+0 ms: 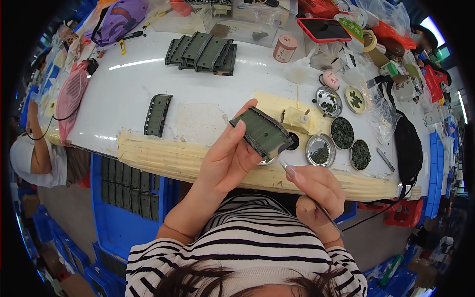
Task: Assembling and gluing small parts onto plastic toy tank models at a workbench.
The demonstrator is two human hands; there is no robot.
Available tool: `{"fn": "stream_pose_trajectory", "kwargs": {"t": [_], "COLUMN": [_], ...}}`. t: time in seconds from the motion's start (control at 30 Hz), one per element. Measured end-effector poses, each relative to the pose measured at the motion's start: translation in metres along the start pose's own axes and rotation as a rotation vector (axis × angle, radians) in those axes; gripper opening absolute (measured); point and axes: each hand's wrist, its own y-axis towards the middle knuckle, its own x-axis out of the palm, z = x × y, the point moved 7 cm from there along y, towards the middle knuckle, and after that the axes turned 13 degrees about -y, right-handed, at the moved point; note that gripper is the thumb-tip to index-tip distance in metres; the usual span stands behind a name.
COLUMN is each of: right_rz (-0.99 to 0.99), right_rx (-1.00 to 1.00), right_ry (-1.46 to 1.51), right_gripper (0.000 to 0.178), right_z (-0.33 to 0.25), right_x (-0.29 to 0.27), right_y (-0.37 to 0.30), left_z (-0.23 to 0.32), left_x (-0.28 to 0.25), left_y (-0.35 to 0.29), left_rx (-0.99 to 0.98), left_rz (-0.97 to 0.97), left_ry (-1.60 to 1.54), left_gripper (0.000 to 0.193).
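Observation:
My left hand [222, 161] holds a curved dark green plastic part [263, 132] with dark ribbed edges, tilted above the table's padded front edge. Closed around slim metal tweezers [328, 218], my right hand [320, 190] is just below and right of that part. The tips point toward the part's lower corner, and I cannot tell whether they grip anything. A similar green part [158, 115] lies on the table to the left. Farther back sits a stack of these curved parts [200, 52]. Right of my hands, round tins [342, 132] hold small dark green pieces.
Yellowish padding [158, 153] wraps the table edge. A taped holder [302, 120] stands behind my hands. Blue bin [111, 222] at lower left contains more green parts. A pink tin [285, 48], a red-cased phone [324, 29] and a black bag [408, 143] are rightward. Another person [37, 153] sits left.

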Motion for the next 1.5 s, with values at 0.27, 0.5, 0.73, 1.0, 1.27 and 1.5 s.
{"fn": "stream_pose_trajectory", "kwargs": {"t": [0.27, 0.5, 0.73, 1.0, 1.27, 1.5], "right_rz": [-0.018, -0.016, -0.008, -0.001, 0.000, -0.013], "right_rx": [0.010, 0.007, 0.001, -0.002, 0.009, 0.015], "right_ry": [0.044, 0.049, 0.046, 0.069, 0.089, 0.096], "right_gripper": [0.040, 0.039, 0.037, 0.034, 0.032, 0.033], "right_z": [-0.0037, -0.0024, -0.0029, -0.0008, 0.0007, 0.0025], "right_x": [0.0055, 0.0050, 0.0041, 0.0054, 0.0051, 0.0055], "right_y": [0.0010, -0.0013, -0.0020, -0.0027, -0.0025, -0.0026], "left_z": [0.0019, -0.0001, -0.0013, -0.0021, -0.0030, -0.0037], "left_x": [0.0080, 0.0079, 0.0085, 0.0071, 0.0071, 0.0072], "left_y": [-0.0027, -0.0027, -0.0040, -0.0040, -0.0042, -0.0036], "left_rx": [-0.009, -0.017, -0.018, -0.029, -0.049, -0.030], "left_rz": [-0.089, -0.092, -0.099, -0.113, -0.083, -0.110], "left_ry": [0.136, 0.147, 0.138, 0.115, 0.067, 0.111], "left_gripper": [0.058, 0.059, 0.059, 0.059, 0.059, 0.060]}}
